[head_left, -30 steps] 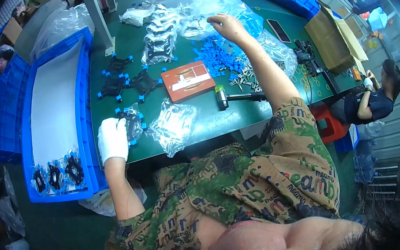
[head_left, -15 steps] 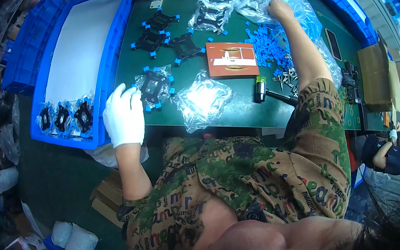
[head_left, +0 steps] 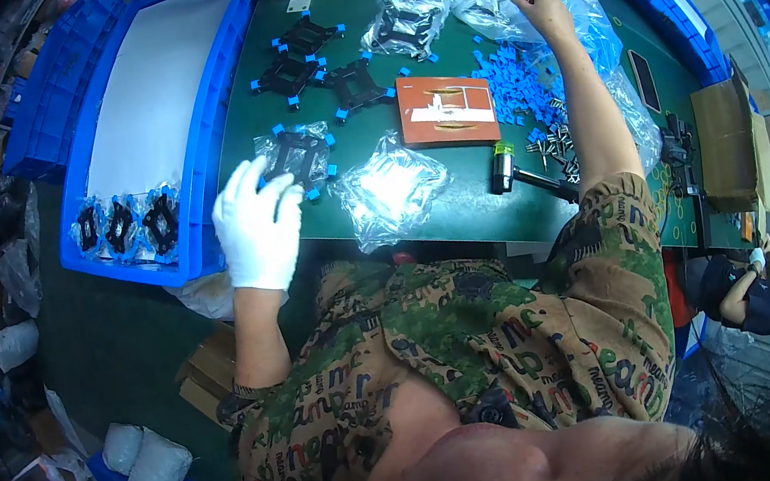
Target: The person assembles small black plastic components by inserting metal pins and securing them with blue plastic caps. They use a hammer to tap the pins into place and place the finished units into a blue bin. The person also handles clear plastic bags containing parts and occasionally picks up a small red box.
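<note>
My left hand [head_left: 258,227], in a white glove, is open with its fingers spread. Its fingertips are beside a black X-shaped bracket [head_left: 299,159] with blue end caps, lying on a clear bag. Far right, my bare right hand [head_left: 543,11] is closed, fingertips together, over clear plastic bags [head_left: 496,10]; what it pinches, if anything, is hidden. Flat clear bags [head_left: 391,190] lie at the table's near edge. Behind the left hand lie more black brackets [head_left: 357,87] with blue caps. A pile of small blue caps [head_left: 510,86] is left of my right forearm.
A blue crate [head_left: 205,181] on the left holds several bagged brackets [head_left: 162,222]. An orange-brown block [head_left: 447,110] is mid-table, near a black-handled tool [head_left: 503,168] and loose metal screws [head_left: 558,147]. Bagged brackets [head_left: 411,21] are stacked farther back. A phone [head_left: 643,81] lies at right.
My left hand has shifted right and turned, its fingers spreading beside the bagged bracket. My right hand has moved slightly toward me and stays closed over the plastic bags.
</note>
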A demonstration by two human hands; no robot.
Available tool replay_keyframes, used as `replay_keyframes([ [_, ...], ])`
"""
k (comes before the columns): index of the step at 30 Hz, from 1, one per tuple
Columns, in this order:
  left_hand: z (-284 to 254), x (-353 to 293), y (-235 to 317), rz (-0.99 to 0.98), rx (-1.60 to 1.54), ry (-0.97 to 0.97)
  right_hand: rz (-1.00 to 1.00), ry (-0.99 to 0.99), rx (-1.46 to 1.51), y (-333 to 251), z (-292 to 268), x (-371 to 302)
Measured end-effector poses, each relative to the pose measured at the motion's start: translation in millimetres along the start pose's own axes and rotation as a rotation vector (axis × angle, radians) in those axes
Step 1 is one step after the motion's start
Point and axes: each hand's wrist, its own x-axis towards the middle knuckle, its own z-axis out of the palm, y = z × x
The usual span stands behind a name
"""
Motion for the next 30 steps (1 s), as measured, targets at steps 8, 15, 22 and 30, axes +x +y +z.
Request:
replay_keyframes([
  [8,12.9,58.6,-33.1,0.359,0.048,-0.140,-0.150,-0.099,-0.171,6.7,-5.9,12.9],
  [15,10.7,61.9,-36.0,0.276,0.139,-0.203,-0.204,0.042,-0.279,-3.5,-34.4,-5.3],
  [22,10.5,66.8,-37.4,0.258,0.085,-0.136,-0.068,0.225,0.548,-21.3,-78.5,-64.0],
  [30,25.6,104.1,-4.8,0.269,-0.336,-0.062,0.355,-0.490,2.106,-103.8,-46.9,-170.2],
])
